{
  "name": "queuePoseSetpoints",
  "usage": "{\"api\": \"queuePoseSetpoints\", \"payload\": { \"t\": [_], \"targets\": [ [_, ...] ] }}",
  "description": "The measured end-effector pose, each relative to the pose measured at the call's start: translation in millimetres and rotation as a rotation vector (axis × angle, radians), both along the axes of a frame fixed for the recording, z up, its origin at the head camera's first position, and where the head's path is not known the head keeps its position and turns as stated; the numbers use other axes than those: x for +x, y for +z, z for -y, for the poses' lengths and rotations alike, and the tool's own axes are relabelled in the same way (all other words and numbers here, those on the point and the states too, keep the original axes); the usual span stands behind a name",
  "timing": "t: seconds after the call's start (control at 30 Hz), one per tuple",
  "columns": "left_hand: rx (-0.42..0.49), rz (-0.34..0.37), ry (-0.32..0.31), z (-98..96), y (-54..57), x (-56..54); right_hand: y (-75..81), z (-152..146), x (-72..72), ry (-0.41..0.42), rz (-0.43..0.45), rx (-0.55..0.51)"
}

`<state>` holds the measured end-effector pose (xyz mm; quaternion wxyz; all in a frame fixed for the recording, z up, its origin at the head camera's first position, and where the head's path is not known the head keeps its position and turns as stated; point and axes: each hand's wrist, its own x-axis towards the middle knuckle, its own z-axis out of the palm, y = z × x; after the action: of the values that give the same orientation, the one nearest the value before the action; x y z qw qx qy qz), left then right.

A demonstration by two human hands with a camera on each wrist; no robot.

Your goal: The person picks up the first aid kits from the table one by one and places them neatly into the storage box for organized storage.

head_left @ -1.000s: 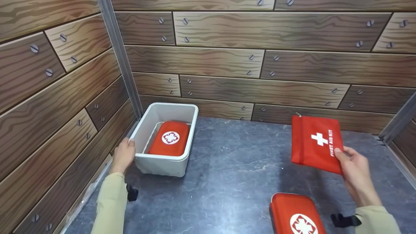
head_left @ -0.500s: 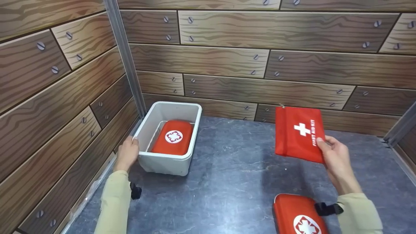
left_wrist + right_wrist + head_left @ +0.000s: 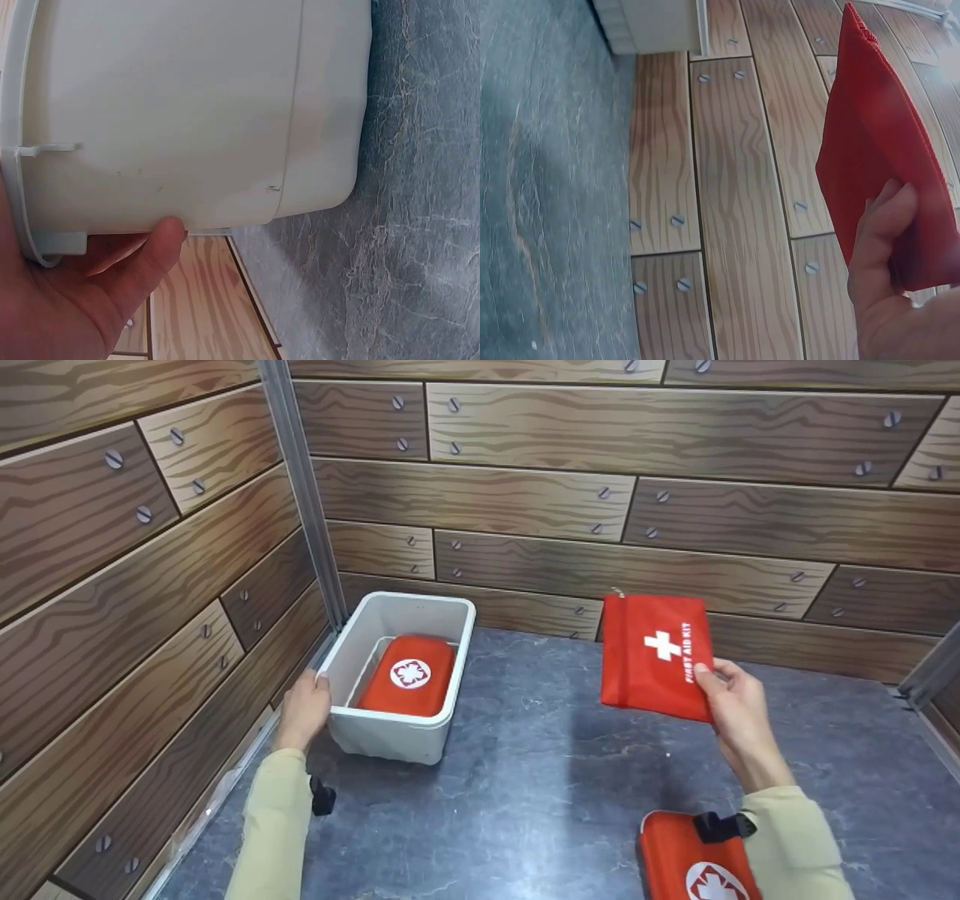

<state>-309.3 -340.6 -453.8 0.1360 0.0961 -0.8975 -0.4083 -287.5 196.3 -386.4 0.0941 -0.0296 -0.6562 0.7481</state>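
Observation:
My right hand grips a flat red zip pouch, marked with a white cross and "FIRST AID KIT", by its lower right corner above the table. In the right wrist view the pouch is seen edge-on with fingers curled behind it. My left hand holds the near left corner of a light grey plastic bin; the left wrist view shows the thumb against the bin wall. Inside the bin lies a red hard-shell first aid case with a round white emblem.
A second red first aid case lies on the dark marbled table at the front right, partly covered by the right sleeve and wrist strap. Wood-patterned panels wall the back and left, joined by a metal corner post.
My right hand has carried the red pouch leftward and slightly up, toward the bin. The left hand keeps its hold on the bin's corner; the whole view has shifted slightly.

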Motion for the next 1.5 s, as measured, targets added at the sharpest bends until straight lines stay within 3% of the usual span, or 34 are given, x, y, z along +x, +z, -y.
{"api": "queuePoseSetpoints", "payload": {
  "t": [0.7,1.5],
  "targets": [
    [-0.012,-0.022,0.010,-0.4,-2.1,-3.5,13.9,80.6,-31.5,0.071,-0.093,0.000],
    [-0.023,-0.067,0.034,0.1,-3.5,-5.9,26.9,198.5,-62.7,0.150,-0.079,-0.089]
  ]
}}
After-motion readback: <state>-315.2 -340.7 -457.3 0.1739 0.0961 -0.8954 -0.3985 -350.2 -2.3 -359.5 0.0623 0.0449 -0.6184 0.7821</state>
